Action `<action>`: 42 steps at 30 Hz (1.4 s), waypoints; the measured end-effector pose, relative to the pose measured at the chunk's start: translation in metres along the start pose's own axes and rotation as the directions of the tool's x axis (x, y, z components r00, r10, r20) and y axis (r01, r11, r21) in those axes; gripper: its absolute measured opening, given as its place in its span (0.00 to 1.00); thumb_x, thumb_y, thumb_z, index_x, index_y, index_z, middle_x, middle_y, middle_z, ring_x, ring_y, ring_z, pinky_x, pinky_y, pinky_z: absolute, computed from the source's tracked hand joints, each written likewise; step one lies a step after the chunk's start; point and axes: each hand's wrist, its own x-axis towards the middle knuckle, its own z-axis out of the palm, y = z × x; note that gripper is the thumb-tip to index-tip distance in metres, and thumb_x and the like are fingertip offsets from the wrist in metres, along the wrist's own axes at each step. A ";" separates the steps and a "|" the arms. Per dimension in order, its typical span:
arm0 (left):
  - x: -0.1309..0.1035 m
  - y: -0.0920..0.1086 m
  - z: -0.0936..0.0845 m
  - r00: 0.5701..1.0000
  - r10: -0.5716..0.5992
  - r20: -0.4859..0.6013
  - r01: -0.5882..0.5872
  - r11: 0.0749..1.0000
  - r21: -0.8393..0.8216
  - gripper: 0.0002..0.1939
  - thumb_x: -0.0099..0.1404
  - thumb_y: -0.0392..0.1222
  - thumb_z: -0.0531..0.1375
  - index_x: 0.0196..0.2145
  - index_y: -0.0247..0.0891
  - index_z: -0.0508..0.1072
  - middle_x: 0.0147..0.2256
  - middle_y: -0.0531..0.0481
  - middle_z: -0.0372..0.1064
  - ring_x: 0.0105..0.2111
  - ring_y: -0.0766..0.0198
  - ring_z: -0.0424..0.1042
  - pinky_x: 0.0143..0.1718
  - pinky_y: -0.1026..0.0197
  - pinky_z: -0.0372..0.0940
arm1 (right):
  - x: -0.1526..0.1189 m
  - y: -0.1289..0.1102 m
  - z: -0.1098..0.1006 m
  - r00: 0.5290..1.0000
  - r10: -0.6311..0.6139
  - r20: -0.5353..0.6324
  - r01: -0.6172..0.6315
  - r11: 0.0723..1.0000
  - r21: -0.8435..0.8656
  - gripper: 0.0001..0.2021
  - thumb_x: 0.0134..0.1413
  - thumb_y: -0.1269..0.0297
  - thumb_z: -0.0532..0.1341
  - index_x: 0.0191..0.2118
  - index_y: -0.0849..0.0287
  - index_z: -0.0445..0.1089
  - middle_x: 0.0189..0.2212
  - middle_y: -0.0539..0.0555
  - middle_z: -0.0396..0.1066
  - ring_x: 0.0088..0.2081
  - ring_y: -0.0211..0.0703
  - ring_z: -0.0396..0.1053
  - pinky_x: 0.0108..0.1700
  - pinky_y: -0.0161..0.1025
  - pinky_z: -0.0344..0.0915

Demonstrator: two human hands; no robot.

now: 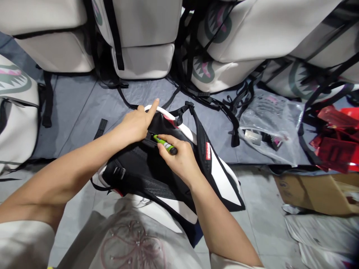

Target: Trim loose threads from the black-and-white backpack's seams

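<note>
- The right grip (179, 155) pinches a green pen-shaped tool (166, 145) between thumb and fingers, its dark end toward the near right; the left grip (136, 123) has one finger straight and the others curled, and I cannot tell whether they pinch fabric.
- The tool looks light, rigid and slim, apt to roll on a smooth barrel; its middle seems the sure place to hold.
- The black-and-white backpack (154, 168) lies between the person's lap and the bench (75, 108), its near part over the lap, its far part on the bench.
- Its black panel is likely soft and inclined to sag, while the white edging looks stiffer, so that edge or the webbing should give the better hold.
- The right forearm reaches in from the near right, the wrist low over the panel.
- The left forearm slants from the near left, its hand at the backpack's far edge, the straight finger directed far and slightly right.
- Beyond, white bags (143, 59) stand along the far side of the bench.
</note>
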 end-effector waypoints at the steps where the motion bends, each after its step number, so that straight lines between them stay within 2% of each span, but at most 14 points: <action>1: 0.001 -0.001 -0.001 1.000 0.001 0.012 -0.001 1.000 -0.003 0.51 0.66 0.40 0.59 0.71 0.42 0.24 0.55 0.33 0.60 0.49 0.48 0.72 0.44 0.56 0.67 | 0.001 0.000 0.000 1.000 -0.002 -0.001 0.002 1.000 0.001 0.12 0.59 0.68 0.62 0.47 0.57 0.77 0.43 0.54 0.80 0.43 0.50 0.78 0.47 0.42 0.72; 5: 0.005 -0.002 -0.003 0.998 0.002 0.055 -0.001 1.000 -0.018 0.51 0.66 0.40 0.58 0.70 0.44 0.22 0.57 0.33 0.58 0.51 0.46 0.71 0.46 0.55 0.66 | 0.005 -0.001 0.004 1.000 -0.026 0.008 0.026 0.998 0.052 0.13 0.59 0.70 0.62 0.48 0.57 0.77 0.43 0.53 0.80 0.42 0.48 0.79 0.48 0.40 0.72; 10: 0.009 -0.002 -0.004 0.996 0.008 0.084 -0.007 1.000 -0.018 0.52 0.66 0.39 0.58 0.70 0.44 0.20 0.57 0.32 0.58 0.50 0.47 0.72 0.46 0.55 0.66 | 0.007 -0.004 0.003 0.998 -0.058 0.031 0.061 0.991 -0.116 0.14 0.58 0.71 0.63 0.49 0.58 0.77 0.44 0.55 0.80 0.43 0.52 0.78 0.48 0.45 0.72; 14: 0.009 -0.002 -0.006 0.995 0.002 0.098 0.000 1.000 -0.021 0.53 0.65 0.40 0.59 0.70 0.43 0.20 0.58 0.31 0.57 0.49 0.47 0.72 0.45 0.55 0.67 | 0.009 -0.007 0.002 0.995 -0.060 0.075 0.063 0.997 -0.039 0.15 0.58 0.73 0.63 0.50 0.56 0.76 0.46 0.52 0.79 0.46 0.48 0.78 0.51 0.41 0.72; 17: 0.009 -0.002 -0.007 0.995 0.008 0.096 -0.006 1.000 -0.020 0.52 0.66 0.40 0.58 0.70 0.42 0.22 0.58 0.31 0.58 0.50 0.46 0.72 0.45 0.55 0.67 | 0.010 -0.006 0.002 0.996 -0.053 0.076 0.060 0.994 -0.092 0.15 0.57 0.73 0.63 0.50 0.57 0.77 0.46 0.54 0.79 0.45 0.51 0.78 0.50 0.44 0.72; 21: 0.009 -0.001 -0.009 0.994 0.012 0.111 -0.009 1.000 -0.030 0.52 0.66 0.40 0.59 0.70 0.41 0.22 0.58 0.29 0.57 0.50 0.45 0.72 0.45 0.55 0.67 | 0.011 -0.006 0.000 0.993 -0.062 0.104 0.062 0.998 0.004 0.16 0.57 0.74 0.62 0.50 0.58 0.76 0.47 0.54 0.79 0.46 0.49 0.77 0.51 0.42 0.72; 23: 0.008 -0.001 -0.009 0.993 0.004 0.120 0.001 0.999 -0.035 0.52 0.66 0.40 0.59 0.70 0.41 0.22 0.59 0.29 0.56 0.51 0.45 0.71 0.45 0.55 0.67 | 0.010 -0.006 -0.001 0.994 -0.032 0.104 0.033 0.999 -0.013 0.16 0.57 0.74 0.62 0.50 0.57 0.76 0.46 0.53 0.79 0.46 0.49 0.78 0.51 0.42 0.72; 25: 0.008 -0.001 -0.008 0.994 0.004 0.112 0.000 0.999 -0.040 0.52 0.66 0.40 0.59 0.70 0.41 0.23 0.59 0.30 0.56 0.52 0.46 0.70 0.46 0.55 0.67 | 0.010 -0.006 0.000 0.996 -0.015 0.085 0.019 0.998 -0.055 0.16 0.56 0.73 0.62 0.50 0.56 0.77 0.46 0.53 0.79 0.45 0.50 0.78 0.50 0.43 0.72; 29: 0.008 -0.002 -0.002 0.997 0.003 0.072 0.000 0.999 -0.046 0.51 0.65 0.39 0.59 0.71 0.43 0.24 0.58 0.32 0.57 0.51 0.47 0.71 0.46 0.55 0.67 | 0.009 -0.005 0.001 0.994 -0.037 0.101 0.038 0.999 -0.004 0.17 0.57 0.73 0.62 0.51 0.56 0.76 0.47 0.53 0.79 0.46 0.48 0.77 0.51 0.41 0.72; 32: 0.009 -0.004 0.002 0.999 0.020 0.039 -0.018 0.999 -0.044 0.49 0.65 0.38 0.57 0.71 0.42 0.26 0.56 0.32 0.59 0.49 0.48 0.72 0.45 0.56 0.66 | 0.009 -0.004 0.002 0.997 -0.039 0.071 0.042 0.998 -0.044 0.16 0.56 0.73 0.62 0.50 0.57 0.76 0.45 0.54 0.79 0.44 0.49 0.78 0.51 0.44 0.72; 34: 0.009 -0.005 0.004 0.999 0.031 0.020 -0.031 0.999 -0.043 0.49 0.65 0.37 0.57 0.71 0.41 0.26 0.55 0.33 0.61 0.48 0.49 0.73 0.44 0.57 0.67 | 0.009 -0.004 0.002 0.996 -0.046 0.074 0.047 0.999 -0.009 0.16 0.56 0.74 0.61 0.50 0.57 0.77 0.45 0.54 0.79 0.44 0.49 0.78 0.52 0.44 0.72; 42: 0.003 -0.004 0.002 0.999 0.041 0.001 -0.041 0.997 -0.061 0.48 0.65 0.35 0.57 0.71 0.38 0.29 0.53 0.31 0.63 0.49 0.48 0.73 0.43 0.57 0.67 | 0.008 -0.005 0.005 0.997 -0.055 0.062 0.052 0.998 0.040 0.17 0.56 0.74 0.62 0.50 0.55 0.76 0.47 0.53 0.79 0.46 0.47 0.77 0.54 0.43 0.71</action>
